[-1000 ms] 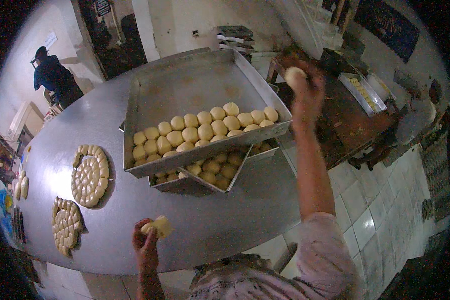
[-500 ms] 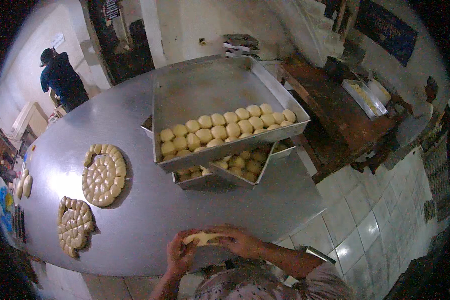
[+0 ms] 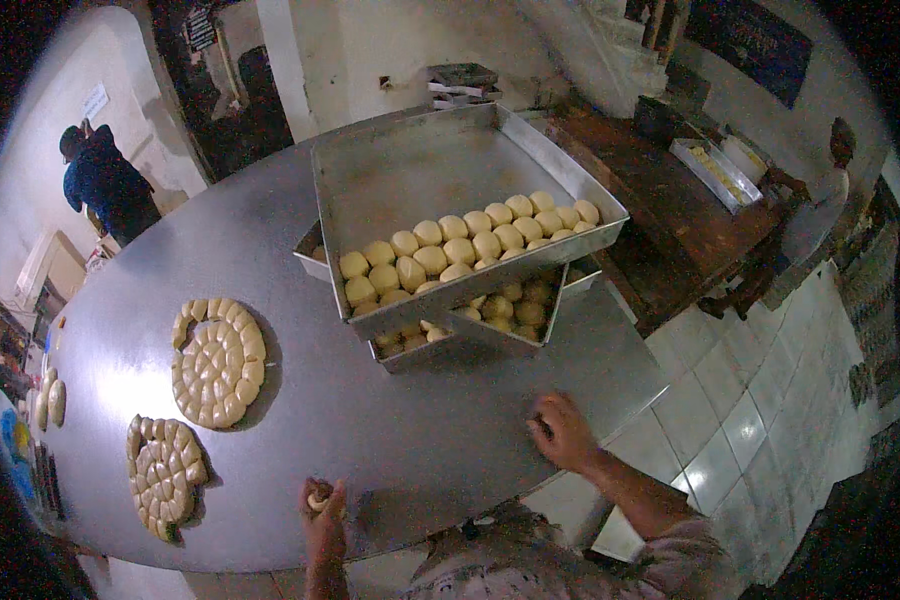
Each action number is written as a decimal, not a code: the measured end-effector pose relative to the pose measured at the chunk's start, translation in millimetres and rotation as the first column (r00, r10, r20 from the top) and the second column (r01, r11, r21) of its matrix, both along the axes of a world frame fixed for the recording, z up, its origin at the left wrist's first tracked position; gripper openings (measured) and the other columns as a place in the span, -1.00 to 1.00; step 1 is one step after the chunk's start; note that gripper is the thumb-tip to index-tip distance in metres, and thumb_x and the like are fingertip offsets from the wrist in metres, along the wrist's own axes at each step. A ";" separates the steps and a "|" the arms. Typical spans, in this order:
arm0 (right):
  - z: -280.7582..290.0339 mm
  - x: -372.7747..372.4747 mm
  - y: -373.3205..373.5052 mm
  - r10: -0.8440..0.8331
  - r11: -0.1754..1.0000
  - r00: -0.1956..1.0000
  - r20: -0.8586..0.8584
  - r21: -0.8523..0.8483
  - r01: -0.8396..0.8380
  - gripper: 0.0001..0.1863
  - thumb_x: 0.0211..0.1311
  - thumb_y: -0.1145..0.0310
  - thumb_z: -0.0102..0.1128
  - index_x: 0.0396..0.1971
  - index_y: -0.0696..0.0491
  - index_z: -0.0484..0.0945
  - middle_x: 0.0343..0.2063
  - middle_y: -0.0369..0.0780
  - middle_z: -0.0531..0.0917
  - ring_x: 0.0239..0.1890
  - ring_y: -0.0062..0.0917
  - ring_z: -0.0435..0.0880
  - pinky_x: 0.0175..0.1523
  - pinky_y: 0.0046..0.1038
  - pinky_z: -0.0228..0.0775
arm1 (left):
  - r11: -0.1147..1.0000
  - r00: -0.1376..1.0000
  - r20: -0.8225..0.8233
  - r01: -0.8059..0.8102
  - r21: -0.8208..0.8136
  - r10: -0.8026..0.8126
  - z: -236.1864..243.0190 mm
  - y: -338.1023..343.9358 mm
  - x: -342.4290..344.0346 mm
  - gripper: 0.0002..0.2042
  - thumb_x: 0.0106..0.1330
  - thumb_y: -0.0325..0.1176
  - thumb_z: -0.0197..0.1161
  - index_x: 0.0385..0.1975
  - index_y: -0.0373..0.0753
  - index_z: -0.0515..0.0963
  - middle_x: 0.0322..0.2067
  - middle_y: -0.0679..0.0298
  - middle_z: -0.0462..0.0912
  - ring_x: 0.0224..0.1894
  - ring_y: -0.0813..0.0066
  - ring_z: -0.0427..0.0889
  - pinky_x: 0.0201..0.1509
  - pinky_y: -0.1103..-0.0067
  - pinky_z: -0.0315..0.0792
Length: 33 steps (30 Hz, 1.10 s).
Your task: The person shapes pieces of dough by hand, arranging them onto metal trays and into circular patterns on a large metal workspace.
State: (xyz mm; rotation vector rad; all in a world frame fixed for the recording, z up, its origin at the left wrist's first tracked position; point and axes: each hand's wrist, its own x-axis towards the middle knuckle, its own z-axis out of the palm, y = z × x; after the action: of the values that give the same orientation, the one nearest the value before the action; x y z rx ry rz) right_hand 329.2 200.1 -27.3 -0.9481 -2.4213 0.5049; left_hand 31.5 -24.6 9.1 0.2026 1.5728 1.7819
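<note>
My left hand (image 3: 324,515) is closed round a small piece of pale dough (image 3: 319,499) at the table's near edge. My right hand (image 3: 560,432) is curled over the steel table (image 3: 350,420), farther right; whatever it holds, if anything, is hidden under the fingers. A large metal tray (image 3: 601,188) with rows of pale dough balls (image 3: 457,251) rests crookedly on more trays (image 3: 595,274) of dough balls. Two flat coiled groups of cut dough pieces (image 3: 217,372) (image 3: 165,480) lie to my left, and oblong dough pieces (image 3: 57,402) near the far-left edge.
A person in dark clothes (image 3: 108,180) stands at the left wall; another person (image 3: 815,210) is at the right beside a wooden table (image 3: 670,240) holding a long tray (image 3: 718,178). Stacked pans (image 3: 462,80) stand behind. Tiled floor (image 3: 730,420) shows at right.
My right hand came down from beside the big tray to join my left at the dough, then moved right, apart from it. My left hand still holds dough, now lower.
</note>
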 end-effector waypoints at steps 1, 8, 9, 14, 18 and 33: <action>-3.3 19.8 17.5 -0.276 0.951 0.931 0.240 0.211 0.228 -0.64 0.01 0.20 0.15 -0.27 0.16 0.43 -0.20 0.04 0.45 -0.03 -0.07 0.34 0.06 -0.16 0.17 | 0.999 0.999 -0.037 0.038 0.002 -0.038 -1.8 -4.2 -7.2 -0.72 0.06 -0.53 0.23 -0.32 -0.11 0.28 -0.45 0.41 0.33 -0.39 0.62 0.36 -0.31 0.64 0.32; 7.2 -10.7 67.4 -0.369 0.927 0.929 0.015 0.075 0.367 -0.68 -0.15 0.34 0.23 -0.35 0.13 0.43 -0.28 0.00 0.47 -0.14 -0.09 0.37 -0.03 -0.18 0.23 | 0.909 0.905 -0.090 0.410 -0.073 -0.415 9.9 41.0 37.8 -0.68 0.10 -0.54 0.17 -0.16 -0.21 0.26 -0.25 0.28 0.39 -0.18 0.50 0.40 -0.14 0.59 0.32; 11.8 -17.3 61.6 -0.233 0.964 0.972 -0.018 0.129 0.234 -0.69 -0.17 0.35 0.23 -0.36 0.12 0.42 -0.29 -0.01 0.46 -0.16 -0.09 0.37 -0.06 -0.19 0.23 | 0.925 0.922 -0.073 0.377 -0.052 -0.380 2.7 41.3 33.2 -0.70 0.11 -0.54 0.16 -0.18 -0.21 0.26 -0.27 0.28 0.39 -0.19 0.51 0.40 -0.13 0.59 0.32; -2.3 56.6 129.3 -0.504 0.847 0.864 -0.016 0.189 0.498 -0.73 -0.20 0.37 0.21 -0.43 0.11 0.40 -0.31 -0.04 0.46 -0.19 -0.10 0.36 -0.08 -0.18 0.21 | 0.930 0.929 -0.090 0.363 0.049 -0.358 -3.4 58.8 32.9 -0.79 0.14 -0.52 0.15 -0.35 -0.16 0.25 -0.37 0.35 0.35 -0.29 0.57 0.37 -0.19 0.61 0.30; -24.4 21.3 128.4 -0.408 0.900 0.910 0.075 0.201 0.387 -0.76 -0.20 0.38 0.20 -0.48 0.11 0.40 -0.38 -0.06 0.43 -0.23 -0.13 0.36 -0.08 -0.16 0.19 | 0.927 0.929 -0.039 0.369 0.070 -0.367 -4.2 95.1 57.1 -0.73 0.09 -0.54 0.18 -0.51 -0.08 0.19 -0.51 0.44 0.27 -0.43 0.65 0.31 -0.40 0.67 0.25; 75.6 125.3 155.4 -0.342 0.830 0.937 0.071 -0.445 0.337 -0.62 -0.07 0.30 0.21 -0.20 0.10 0.43 -0.29 -0.17 0.51 -0.13 -0.41 0.45 -0.06 -0.36 0.30 | 0.979 0.969 -0.147 0.192 -0.065 -0.200 -3.2 85.5 59.1 -0.74 0.04 -0.56 0.20 -0.47 -0.09 0.23 -0.48 0.43 0.30 -0.44 0.66 0.30 -0.35 0.69 0.26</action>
State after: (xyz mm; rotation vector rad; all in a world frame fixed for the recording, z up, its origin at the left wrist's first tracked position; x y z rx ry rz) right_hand 454.4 355.5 48.2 -1.5301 -2.0855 0.9567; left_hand 90.5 61.0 5.9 0.4647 1.6413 1.6027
